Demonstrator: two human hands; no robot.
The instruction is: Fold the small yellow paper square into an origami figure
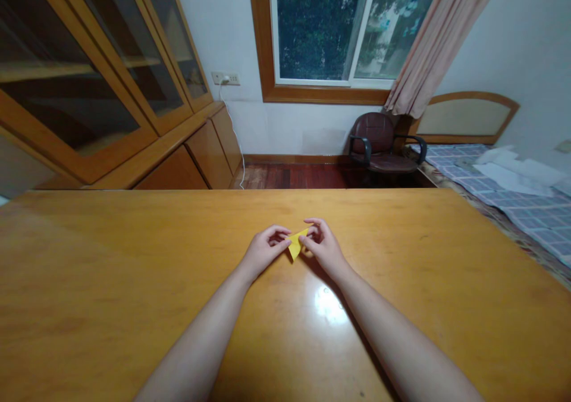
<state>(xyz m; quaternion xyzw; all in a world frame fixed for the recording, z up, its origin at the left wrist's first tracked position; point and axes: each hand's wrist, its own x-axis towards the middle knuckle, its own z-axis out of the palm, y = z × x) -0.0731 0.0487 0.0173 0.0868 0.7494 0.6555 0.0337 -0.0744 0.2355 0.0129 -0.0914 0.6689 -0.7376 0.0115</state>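
Note:
Between my two hands is a small piece of folded yellow paper (296,245), roughly triangular with one point toward me. My left hand (269,246) pinches its left corner between thumb and fingers. On the other side, my right hand (322,242) grips the right corner, with the thumb on the near face and the index finger raised. The paper is held a little above the wooden table (134,283). Its far side and the fingertips behind it are hidden.
A glass-door cabinet (147,122) stands beyond the table at the left. Past the far edge are a dark red office chair (379,143) and a window (316,33). A bed (499,182) with a checked cover is at the right. A white cord (232,122) hangs from the wall socket.

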